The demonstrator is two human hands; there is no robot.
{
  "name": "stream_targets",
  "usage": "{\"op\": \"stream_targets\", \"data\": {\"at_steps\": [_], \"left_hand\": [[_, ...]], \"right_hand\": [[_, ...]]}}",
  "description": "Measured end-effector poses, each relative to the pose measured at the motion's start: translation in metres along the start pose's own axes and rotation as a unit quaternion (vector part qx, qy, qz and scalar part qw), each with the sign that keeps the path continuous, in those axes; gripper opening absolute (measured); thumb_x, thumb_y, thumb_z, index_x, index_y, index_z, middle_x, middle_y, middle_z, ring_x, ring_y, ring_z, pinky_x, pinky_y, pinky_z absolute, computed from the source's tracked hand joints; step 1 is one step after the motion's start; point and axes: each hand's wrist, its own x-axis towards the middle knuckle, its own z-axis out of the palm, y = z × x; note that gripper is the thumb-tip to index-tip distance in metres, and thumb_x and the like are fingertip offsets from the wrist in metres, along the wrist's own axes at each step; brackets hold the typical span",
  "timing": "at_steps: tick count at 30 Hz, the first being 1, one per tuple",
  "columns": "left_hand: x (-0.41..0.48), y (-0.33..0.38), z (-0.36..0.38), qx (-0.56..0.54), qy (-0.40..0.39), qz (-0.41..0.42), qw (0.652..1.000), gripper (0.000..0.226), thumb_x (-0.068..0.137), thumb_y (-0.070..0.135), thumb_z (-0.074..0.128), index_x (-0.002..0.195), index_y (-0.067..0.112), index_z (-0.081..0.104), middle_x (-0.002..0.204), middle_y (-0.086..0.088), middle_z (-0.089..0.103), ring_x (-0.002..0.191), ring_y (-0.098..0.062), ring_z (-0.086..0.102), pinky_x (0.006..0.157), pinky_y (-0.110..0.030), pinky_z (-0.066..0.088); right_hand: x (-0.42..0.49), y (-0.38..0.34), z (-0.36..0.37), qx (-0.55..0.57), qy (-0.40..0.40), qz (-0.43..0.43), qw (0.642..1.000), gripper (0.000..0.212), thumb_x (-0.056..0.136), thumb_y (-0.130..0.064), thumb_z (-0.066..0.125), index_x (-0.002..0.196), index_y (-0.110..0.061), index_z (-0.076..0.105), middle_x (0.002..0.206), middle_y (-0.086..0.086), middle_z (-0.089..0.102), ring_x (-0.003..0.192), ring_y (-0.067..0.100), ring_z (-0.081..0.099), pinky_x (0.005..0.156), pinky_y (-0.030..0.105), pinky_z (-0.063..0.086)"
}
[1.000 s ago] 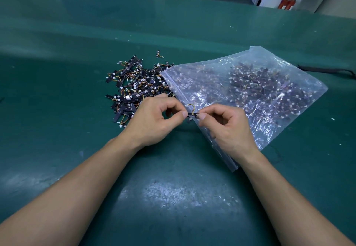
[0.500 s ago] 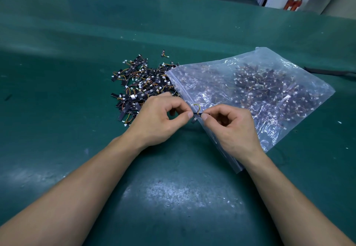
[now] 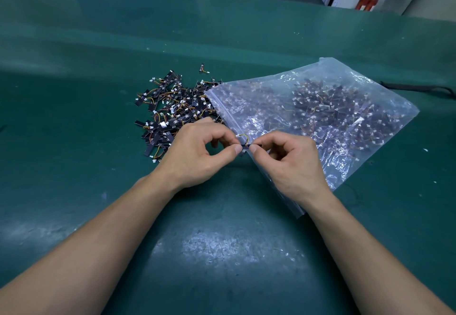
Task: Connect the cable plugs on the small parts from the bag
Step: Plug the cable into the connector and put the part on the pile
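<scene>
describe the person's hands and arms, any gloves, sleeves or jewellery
The left hand and the right hand are bare: no gloves, rings, watch or wristbands. Both forearms are uncovered to the frame's edge, no sleeve in view. The thumbnails look short.

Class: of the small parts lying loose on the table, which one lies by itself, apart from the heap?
The single part beyond the heap's far edge, near the bag's mouth: green table shows all round it, while the others overlap.
</scene>
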Motion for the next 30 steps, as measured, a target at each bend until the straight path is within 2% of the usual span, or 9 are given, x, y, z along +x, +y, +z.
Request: {"op": "stream_targets", "data": {"at_steps": [4, 7, 12, 15, 18, 20, 23, 26, 30], "left_hand": [[0.001, 0.000, 0.000, 0.006, -0.004, 0.007, 1.000, 0.004, 0.082, 0.034, 0.068, 0.079, 0.034, 0.071, 0.074, 0.017, 0.067, 0.077, -0.014, 0.060, 0.070, -0.027, 0.048], [0.001, -0.002, 0.001, 0.026, -0.004, 0.005, 1.000, 0.008, 0.082, 0.026, 0.072, 0.078, 0.032, 0.071, 0.072, 0.018, 0.064, 0.075, -0.012, 0.059, 0.067, -0.022, 0.046], [0.003, -0.004, -0.002, 0.014, 0.018, -0.014, 1.000, 0.018, 0.080, 0.030, 0.074, 0.075, 0.045, 0.066, 0.071, 0.012, 0.065, 0.073, -0.012, 0.060, 0.067, -0.019, 0.045], [0.003, -0.005, -0.002, 0.015, 0.005, -0.017, 1.000, 0.017, 0.078, 0.034, 0.076, 0.074, 0.047, 0.067, 0.070, 0.013, 0.063, 0.067, -0.009, 0.059, 0.063, -0.018, 0.044], [0.002, -0.005, -0.001, 0.016, -0.005, -0.020, 1.000, 0.008, 0.077, 0.037, 0.079, 0.073, 0.039, 0.072, 0.070, 0.014, 0.064, 0.068, -0.010, 0.061, 0.062, -0.019, 0.047], [0.002, -0.006, 0.000, 0.013, -0.004, -0.018, 1.000, 0.012, 0.076, 0.043, 0.078, 0.071, 0.033, 0.073, 0.071, 0.017, 0.065, 0.068, -0.008, 0.061, 0.062, -0.017, 0.047], [0.002, -0.003, 0.001, 0.012, 0.005, -0.027, 1.000, 0.011, 0.077, 0.042, 0.079, 0.072, 0.037, 0.071, 0.071, 0.014, 0.066, 0.069, -0.009, 0.060, 0.063, -0.023, 0.049], [0.007, 0.001, 0.004, 0.050, 0.025, -0.023, 0.998, 0.008, 0.083, 0.033, 0.078, 0.077, 0.035, 0.073, 0.074, 0.014, 0.068, 0.074, -0.009, 0.058, 0.069, -0.034, 0.051], [0.024, 0.010, 0.013, 0.135, 0.008, -0.008, 0.991, 0.012, 0.088, 0.035, 0.071, 0.082, 0.025, 0.075, 0.075, 0.016, 0.067, 0.078, -0.013, 0.052, 0.072, -0.034, 0.047]], "right_hand": [[0.001, 0.001, 0.000, -0.014, 0.002, 0.006, 1.000, 0.011, 0.082, -0.023, 0.072, 0.073, -0.030, 0.072, 0.059, -0.020, 0.059, 0.047, 0.004, 0.044, 0.050, 0.011, 0.034], [0.001, 0.003, -0.003, -0.038, -0.003, 0.000, 0.999, 0.011, 0.080, -0.020, 0.072, 0.080, -0.031, 0.074, 0.063, -0.021, 0.062, 0.046, 0.005, 0.044, 0.051, 0.012, 0.036], [0.005, 0.006, -0.015, -0.165, -0.017, -0.016, 0.986, 0.032, 0.070, -0.033, 0.079, 0.102, -0.030, 0.075, 0.085, -0.017, 0.068, 0.056, 0.005, 0.053, 0.061, 0.018, 0.039], [0.006, 0.009, -0.016, -0.205, -0.038, -0.009, 0.978, 0.027, 0.074, -0.019, 0.080, 0.097, -0.030, 0.075, 0.082, -0.017, 0.068, 0.061, -0.005, 0.055, 0.062, 0.020, 0.040], [0.006, 0.007, -0.017, -0.206, -0.005, 0.002, 0.979, 0.023, 0.077, -0.014, 0.073, 0.091, -0.031, 0.076, 0.074, -0.022, 0.067, 0.057, -0.005, 0.056, 0.064, 0.020, 0.047], [0.006, 0.006, -0.019, -0.191, 0.026, 0.010, 0.981, 0.023, 0.077, -0.013, 0.072, 0.091, -0.031, 0.077, 0.067, -0.028, 0.064, 0.057, -0.003, 0.057, 0.067, 0.019, 0.049], [0.008, 0.002, -0.023, -0.162, 0.074, 0.008, 0.984, 0.022, 0.078, -0.014, 0.072, 0.089, -0.033, 0.075, 0.063, -0.036, 0.059, 0.055, 0.003, 0.058, 0.067, 0.014, 0.045], [0.009, -0.001, -0.024, -0.141, 0.123, -0.006, 0.982, 0.021, 0.077, -0.017, 0.071, 0.088, -0.034, 0.075, 0.062, -0.038, 0.057, 0.055, 0.005, 0.057, 0.064, 0.008, 0.042], [0.010, -0.005, -0.025, -0.120, 0.155, -0.032, 0.980, 0.022, 0.076, -0.020, 0.068, 0.092, -0.032, 0.076, 0.065, -0.033, 0.060, 0.054, 0.010, 0.055, 0.063, 0.010, 0.042]]}}
